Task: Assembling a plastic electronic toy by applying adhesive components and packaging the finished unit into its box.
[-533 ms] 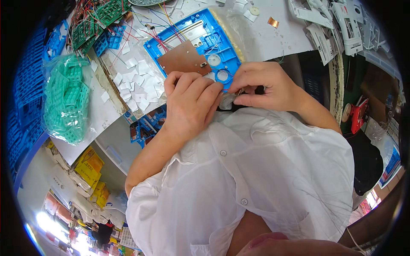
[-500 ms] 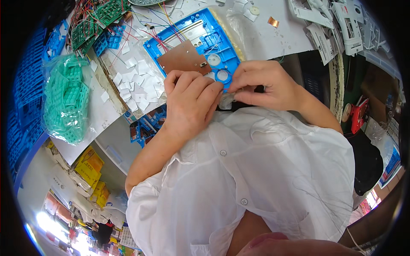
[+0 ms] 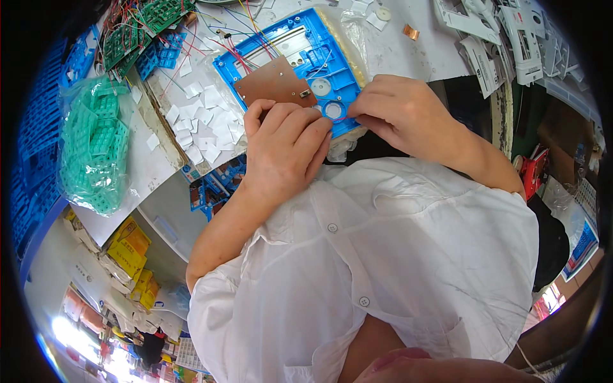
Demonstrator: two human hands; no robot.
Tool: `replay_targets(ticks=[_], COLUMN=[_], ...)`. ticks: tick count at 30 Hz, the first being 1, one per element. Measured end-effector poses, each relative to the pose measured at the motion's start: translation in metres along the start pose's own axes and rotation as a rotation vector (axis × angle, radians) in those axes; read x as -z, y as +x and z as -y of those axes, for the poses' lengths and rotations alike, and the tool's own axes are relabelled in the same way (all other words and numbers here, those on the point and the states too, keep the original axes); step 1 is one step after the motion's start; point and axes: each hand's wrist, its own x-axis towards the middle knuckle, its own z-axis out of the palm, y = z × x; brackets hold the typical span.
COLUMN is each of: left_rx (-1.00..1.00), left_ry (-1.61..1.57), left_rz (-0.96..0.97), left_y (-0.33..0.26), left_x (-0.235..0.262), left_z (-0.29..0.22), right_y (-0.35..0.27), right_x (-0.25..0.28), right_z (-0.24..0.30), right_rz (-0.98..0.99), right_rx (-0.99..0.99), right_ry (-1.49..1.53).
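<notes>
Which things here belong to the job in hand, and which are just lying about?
In the job, it seems:
blue casing, right hand at its near right corner
brown board lying over the casing, beside the left hand

Apparently just lying about:
white paper squares
bagged green plastic parts
copper-coloured piece

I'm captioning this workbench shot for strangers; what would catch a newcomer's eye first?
Probably the blue plastic housing at top centre, a brown circuit board on it, the left hand and right hand at the housing's near side. Next, the bag of mint-green parts at left, then the green circuit boards at upper left.
</notes>
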Motion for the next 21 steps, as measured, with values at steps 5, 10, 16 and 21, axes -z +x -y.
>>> replay_targets(ticks=[5, 10, 16, 21], left_rx=[0.022, 0.018, 0.008, 0.007], left_ry=[-0.015, -0.022, -0.032, -0.044], left_rz=[0.001, -0.001, 0.000, 0.034], left_y=[0.001, 0.000, 0.000, -0.002], left_x=[0.002, 0.002, 0.000, 0.004], left_z=[-0.002, -0.002, 0.000, -0.002], right_y=[0.004, 0.004, 0.005, 0.016], right_x=[0.005, 0.014, 0.013, 0.019], right_z=[0.004, 0.000, 0.000, -0.007], right_rz=[0.018, 0.116, 0.184, 0.220], right_rx=[0.093, 0.100, 0.161, 0.210], right_ry=[-0.153, 0.013, -0.083, -0.052])
